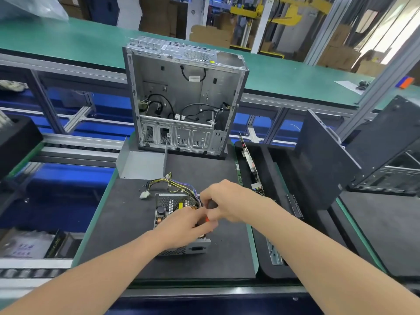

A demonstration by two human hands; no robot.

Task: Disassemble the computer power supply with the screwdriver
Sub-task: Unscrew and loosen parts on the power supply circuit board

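- Power supply point(169, 209): lid off, innards exposed. It lies flat on the mat point(127, 235), near its middle, directly under both hands, with the perforated grey end wall facing the person.
- Screwdriver point(212, 203): black handle above, orange section below (tip hidden by the hands). It is held over the right side of the power supply.
- Right hand point(223, 203): fingers curled round the black handle, gripping it from the right.
- Left hand point(181, 226): lies over the power supply, its fingers point(204, 227) curled in and pinching the orange section, as far as can be seen.
- Wires point(179, 185): yellow, black and purple bundle running from the far side of the power supply onto the mat. A white connector point(144, 194) lies at one end, just left of the far corner.
- Cover point(141, 164): bent grey sheet metal at the far left corner of the mat, apart from the power supply and just beside the case.
- Case point(184, 98): grey computer shell, upright at the far edge of the mat, open side towards the person (loose black cables point(158, 105) inside).
- Mat: black, on a green-edged counter point(91, 226).
- Board point(248, 162): circuit board on edge in a black tray point(272, 169), right of the mat.
- Panel point(322, 164): dark, tilted, further right.
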